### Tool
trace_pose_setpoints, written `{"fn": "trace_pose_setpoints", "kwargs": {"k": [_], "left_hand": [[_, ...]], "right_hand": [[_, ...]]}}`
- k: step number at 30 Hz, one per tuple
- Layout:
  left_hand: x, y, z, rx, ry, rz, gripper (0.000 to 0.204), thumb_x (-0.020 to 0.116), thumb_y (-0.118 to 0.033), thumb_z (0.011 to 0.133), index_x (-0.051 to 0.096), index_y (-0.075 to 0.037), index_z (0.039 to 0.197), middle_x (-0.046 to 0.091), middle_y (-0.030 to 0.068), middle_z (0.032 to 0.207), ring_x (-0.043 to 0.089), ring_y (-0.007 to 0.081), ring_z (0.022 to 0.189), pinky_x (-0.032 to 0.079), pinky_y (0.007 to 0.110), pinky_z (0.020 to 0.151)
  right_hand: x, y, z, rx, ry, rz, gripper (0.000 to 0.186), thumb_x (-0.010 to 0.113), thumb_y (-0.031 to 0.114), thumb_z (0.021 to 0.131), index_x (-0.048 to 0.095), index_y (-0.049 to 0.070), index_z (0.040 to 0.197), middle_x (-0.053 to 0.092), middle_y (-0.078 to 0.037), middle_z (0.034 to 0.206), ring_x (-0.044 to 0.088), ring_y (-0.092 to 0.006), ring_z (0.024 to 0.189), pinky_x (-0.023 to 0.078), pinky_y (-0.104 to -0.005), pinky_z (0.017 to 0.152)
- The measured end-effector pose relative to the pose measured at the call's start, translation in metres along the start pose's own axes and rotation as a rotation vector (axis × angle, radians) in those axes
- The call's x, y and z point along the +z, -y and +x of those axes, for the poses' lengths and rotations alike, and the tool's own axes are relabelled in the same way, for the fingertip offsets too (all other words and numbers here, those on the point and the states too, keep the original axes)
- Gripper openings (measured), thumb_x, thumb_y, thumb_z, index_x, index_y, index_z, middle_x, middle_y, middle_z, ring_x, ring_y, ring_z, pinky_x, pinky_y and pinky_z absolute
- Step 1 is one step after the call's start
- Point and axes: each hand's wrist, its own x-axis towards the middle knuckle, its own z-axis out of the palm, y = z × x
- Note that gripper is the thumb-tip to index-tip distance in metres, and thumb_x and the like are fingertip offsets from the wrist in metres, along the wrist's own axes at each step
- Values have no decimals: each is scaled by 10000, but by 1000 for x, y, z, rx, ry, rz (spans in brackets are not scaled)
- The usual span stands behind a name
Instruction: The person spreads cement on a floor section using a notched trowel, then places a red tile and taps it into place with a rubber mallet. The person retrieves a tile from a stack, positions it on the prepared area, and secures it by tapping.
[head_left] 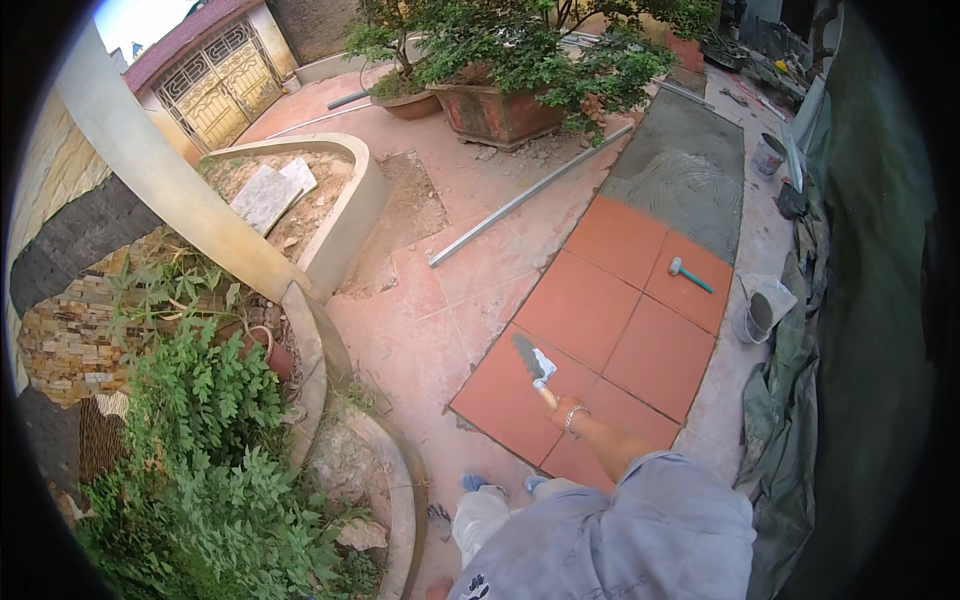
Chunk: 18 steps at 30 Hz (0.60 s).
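My right hand (565,411) is closed round the handle of a trowel (543,381), its arm reaching forward over the paving. The trowel's blade is partly coated in grey mortar and hangs over a red square floor tile (505,395). Whether the blade touches the tile I cannot tell. More red tiles (580,308) lie in two rows ahead of me, with narrow joints between them. On one far-right tile rests a mallet (690,273) with a pale head and a green handle. My left hand does not show.
Grey wet mortar (685,165) borders the far tiles. A long metal straightedge (530,195) lies left of them. Buckets (755,318) and a crumpled green tarp (775,425) line the right side. Potted trees (500,112) stand ahead; a curved planter wall (405,500) and shrubs are on the left.
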Motion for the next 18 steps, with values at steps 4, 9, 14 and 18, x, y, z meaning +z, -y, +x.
{"fn": "trace_pose_setpoints", "kwargs": {"k": [4,9,14,18], "left_hand": [[-52,-89,87,12,81,89,496,686,-176,892,606,37,1332,689,177,1199,645,231,1118,510,330,909],[-130,-224,181,42,133,218,494,691,-167,887,610,44,1327,696,174,1185,652,217,1105,514,320,898],[-156,-383,263,164,112,387,485,696,-169,883,621,41,1314,702,163,1174,658,212,1095,512,322,896],[-130,-524,306,438,93,556,492,701,-202,890,618,19,1322,688,133,1221,651,227,1106,503,350,902]], "right_hand": [[15,52,28,-26,-133,-69,500,705,378,859,668,34,1220,723,-205,1053,737,-323,892,614,-443,711],[22,92,34,208,-166,24,522,711,393,845,677,23,1212,726,-216,1082,730,-330,954,588,-427,844],[12,128,44,201,-335,64,424,685,352,849,664,22,1114,733,-141,828,730,-262,696,589,-396,636],[-4,162,73,276,-371,265,388,668,320,833,661,21,1080,725,-134,788,727,-239,674,586,-392,640]]}}
